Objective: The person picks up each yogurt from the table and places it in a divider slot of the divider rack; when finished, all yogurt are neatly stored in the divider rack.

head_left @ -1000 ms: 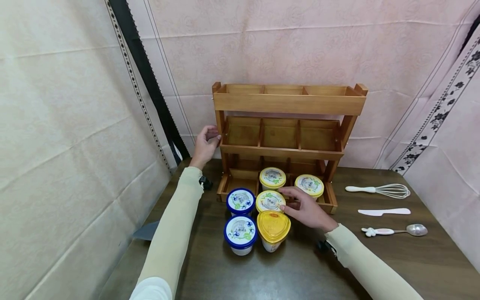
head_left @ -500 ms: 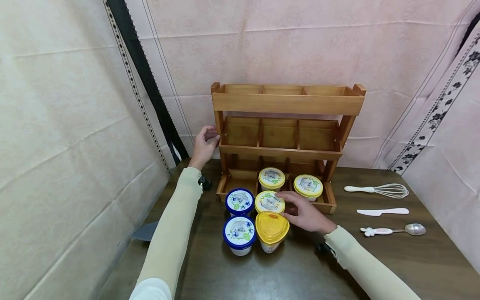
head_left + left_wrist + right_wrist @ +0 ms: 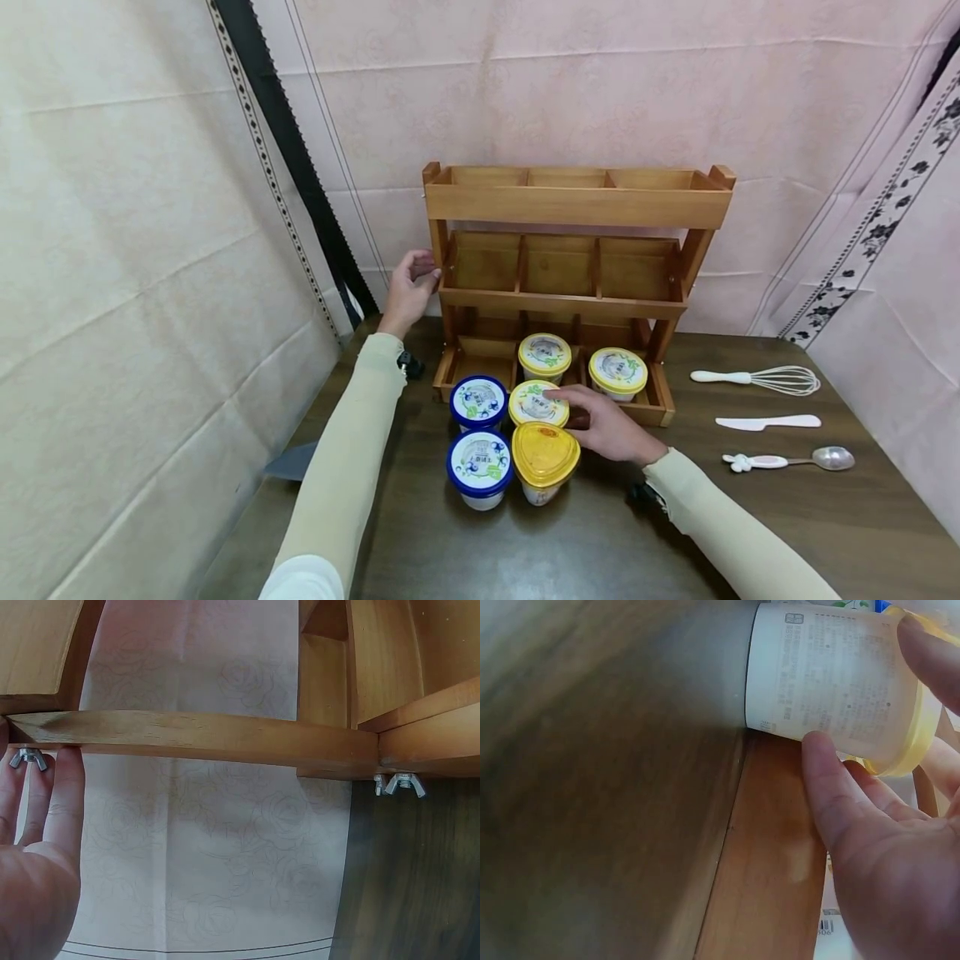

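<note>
My right hand [image 3: 611, 423] holds the middle yellow-lidded cup [image 3: 538, 403], which stands on the table before the rack. Up close in the right wrist view, the thumb lies at the lid's rim and fingers [image 3: 825, 761] touch the white side of that cup [image 3: 832, 679]. My left hand [image 3: 409, 292] grips the left upright of the wooden rack [image 3: 577, 208]; in the left wrist view its fingers [image 3: 69, 799] lie by a wing nut [image 3: 28, 757]. Two blue-lidded cups [image 3: 480, 460] and a cup with a domed yellow lid [image 3: 546, 454] stand close by.
Two more yellow-lidded cups [image 3: 545, 355] sit in the rack's bottom tier, in the middle and right compartments. On the table's right lie a whisk [image 3: 757, 379], a white knife [image 3: 768, 422] and a spoon [image 3: 791, 460]. Cloth curtains [image 3: 600, 100] surround the table.
My right hand has shifted slightly left, its fingertips reaching further over the lid of the middle yellow-lidded cup. The left hand stays on the rack.
</note>
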`<action>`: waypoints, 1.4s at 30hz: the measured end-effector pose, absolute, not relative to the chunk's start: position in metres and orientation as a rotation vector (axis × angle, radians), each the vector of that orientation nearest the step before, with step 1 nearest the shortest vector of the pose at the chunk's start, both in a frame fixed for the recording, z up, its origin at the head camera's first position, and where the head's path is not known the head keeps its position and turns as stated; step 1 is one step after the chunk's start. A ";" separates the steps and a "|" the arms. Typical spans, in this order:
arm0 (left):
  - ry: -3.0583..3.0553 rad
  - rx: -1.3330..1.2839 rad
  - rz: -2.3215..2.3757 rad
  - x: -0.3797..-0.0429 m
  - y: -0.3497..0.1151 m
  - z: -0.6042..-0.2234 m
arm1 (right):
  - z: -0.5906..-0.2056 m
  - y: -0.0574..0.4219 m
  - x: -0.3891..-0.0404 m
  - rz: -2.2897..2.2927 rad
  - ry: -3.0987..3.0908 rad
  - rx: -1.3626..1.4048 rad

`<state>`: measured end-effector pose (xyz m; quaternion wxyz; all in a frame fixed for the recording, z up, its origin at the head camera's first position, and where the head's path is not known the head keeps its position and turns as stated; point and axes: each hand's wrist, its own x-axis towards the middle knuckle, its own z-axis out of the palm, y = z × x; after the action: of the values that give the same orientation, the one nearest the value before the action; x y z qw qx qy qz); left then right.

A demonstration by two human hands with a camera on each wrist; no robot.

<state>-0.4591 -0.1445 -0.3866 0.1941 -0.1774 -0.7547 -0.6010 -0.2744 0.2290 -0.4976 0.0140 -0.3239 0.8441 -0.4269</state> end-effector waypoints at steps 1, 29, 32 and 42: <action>-2.110 -0.503 -1.690 -0.459 -0.144 -0.386 | -0.497 0.229 -0.275 -1.327 2.635 -1.000; -2.089 -0.524 -1.704 -0.458 -0.144 -0.384 | -0.460 0.241 -0.269 -1.458 2.651 -0.801; -2.096 -0.517 -1.699 -0.458 -0.143 -0.384 | -0.452 0.239 -0.270 -1.459 2.663 -0.806; -2.113 -0.485 -1.700 -0.452 -0.139 -0.378 | -0.435 0.226 -0.276 -1.486 2.656 -0.840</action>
<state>-0.4515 -0.1393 -0.3780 0.1923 -0.1726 -0.7527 -0.6056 -0.2761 0.2265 -0.4349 -0.0080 -0.2659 0.8412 -0.4707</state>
